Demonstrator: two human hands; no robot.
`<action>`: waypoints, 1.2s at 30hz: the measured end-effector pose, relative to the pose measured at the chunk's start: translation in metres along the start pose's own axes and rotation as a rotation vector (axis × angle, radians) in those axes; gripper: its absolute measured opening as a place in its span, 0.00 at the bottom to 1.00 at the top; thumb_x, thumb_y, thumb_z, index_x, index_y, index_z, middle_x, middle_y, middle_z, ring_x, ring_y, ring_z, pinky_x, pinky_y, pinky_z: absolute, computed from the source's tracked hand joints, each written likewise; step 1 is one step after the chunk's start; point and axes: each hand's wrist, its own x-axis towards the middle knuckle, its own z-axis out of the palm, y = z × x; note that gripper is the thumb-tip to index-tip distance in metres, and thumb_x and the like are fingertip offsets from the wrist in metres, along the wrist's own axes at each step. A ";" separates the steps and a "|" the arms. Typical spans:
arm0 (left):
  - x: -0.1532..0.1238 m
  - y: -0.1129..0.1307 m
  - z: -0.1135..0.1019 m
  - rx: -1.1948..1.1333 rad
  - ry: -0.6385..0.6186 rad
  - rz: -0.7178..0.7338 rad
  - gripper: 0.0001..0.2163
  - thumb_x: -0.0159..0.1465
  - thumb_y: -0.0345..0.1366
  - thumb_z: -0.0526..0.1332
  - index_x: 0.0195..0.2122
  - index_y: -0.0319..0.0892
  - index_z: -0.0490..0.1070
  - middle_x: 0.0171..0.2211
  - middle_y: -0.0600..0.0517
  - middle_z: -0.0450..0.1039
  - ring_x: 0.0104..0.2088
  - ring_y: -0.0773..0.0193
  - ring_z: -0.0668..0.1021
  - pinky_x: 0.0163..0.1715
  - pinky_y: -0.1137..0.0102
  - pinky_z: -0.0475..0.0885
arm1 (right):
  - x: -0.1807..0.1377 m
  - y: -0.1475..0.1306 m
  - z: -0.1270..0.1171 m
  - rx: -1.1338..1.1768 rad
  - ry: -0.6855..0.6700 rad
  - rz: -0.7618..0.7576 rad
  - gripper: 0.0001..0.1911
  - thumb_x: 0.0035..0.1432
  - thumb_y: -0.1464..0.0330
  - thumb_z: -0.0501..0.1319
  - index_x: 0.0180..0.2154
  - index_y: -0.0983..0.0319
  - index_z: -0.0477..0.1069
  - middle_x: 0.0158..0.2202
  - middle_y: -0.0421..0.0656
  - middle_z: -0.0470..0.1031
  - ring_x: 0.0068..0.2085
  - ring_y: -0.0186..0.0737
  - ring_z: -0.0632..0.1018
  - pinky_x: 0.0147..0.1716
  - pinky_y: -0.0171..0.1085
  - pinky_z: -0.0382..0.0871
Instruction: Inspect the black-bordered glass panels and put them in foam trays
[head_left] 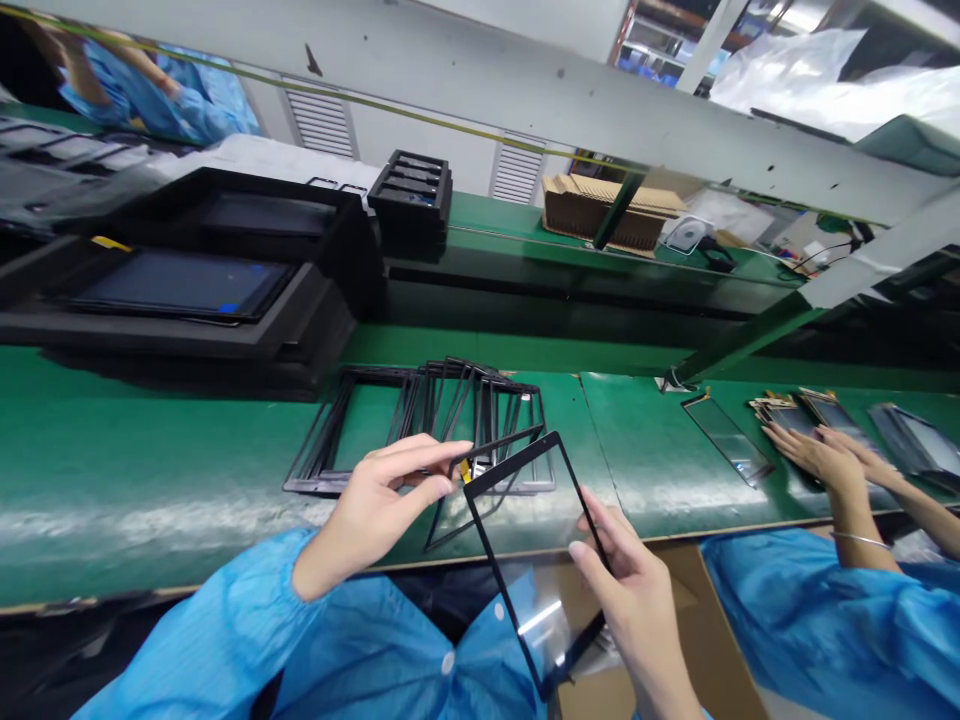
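Pinched between the thumb and fingers of my left hand is the corner of a thin black frame. My right hand grips the long edge of a clear glass touch panel with a black border. The panel is tilted in front of the frame and overlaps part of it; whether the two touch I cannot tell. A small yellow tab shows near my left fingertips. Just beyond my hands, several black frames lie overlapping on the green bench.
Black foam trays holding screens stand at the left. A co-worker's hands rest on stacked panels at the right, near a single panel. A metal post rises from the bench. A cardboard box sits below the edge.
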 end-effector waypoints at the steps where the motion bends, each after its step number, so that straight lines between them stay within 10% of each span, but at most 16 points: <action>1: -0.001 0.002 -0.001 0.023 -0.005 0.020 0.17 0.67 0.28 0.69 0.53 0.54 0.86 0.35 0.52 0.83 0.36 0.63 0.83 0.36 0.73 0.78 | 0.000 -0.002 -0.002 -0.001 -0.008 -0.006 0.28 0.62 0.63 0.72 0.63 0.55 0.78 0.47 0.46 0.81 0.38 0.39 0.81 0.37 0.33 0.79; 21: -0.012 0.006 0.004 0.033 -0.046 -0.005 0.16 0.68 0.29 0.67 0.54 0.51 0.86 0.35 0.50 0.83 0.34 0.61 0.82 0.35 0.71 0.78 | -0.009 -0.009 0.004 0.215 0.065 0.135 0.29 0.54 0.59 0.78 0.57 0.56 0.84 0.43 0.48 0.84 0.42 0.48 0.83 0.30 0.34 0.78; 30: -0.013 0.005 0.008 -0.027 -0.034 -0.042 0.15 0.67 0.30 0.68 0.52 0.50 0.87 0.34 0.49 0.82 0.35 0.60 0.82 0.34 0.71 0.80 | -0.010 0.001 0.009 0.282 0.057 0.219 0.31 0.55 0.58 0.78 0.60 0.54 0.81 0.39 0.43 0.81 0.27 0.35 0.73 0.19 0.31 0.68; 36: -0.016 -0.007 0.018 -0.289 0.029 -0.272 0.16 0.64 0.36 0.74 0.53 0.46 0.86 0.35 0.48 0.83 0.32 0.61 0.83 0.33 0.70 0.82 | -0.011 0.002 0.016 0.201 0.064 0.122 0.30 0.56 0.58 0.78 0.59 0.54 0.81 0.43 0.45 0.82 0.34 0.39 0.79 0.32 0.35 0.79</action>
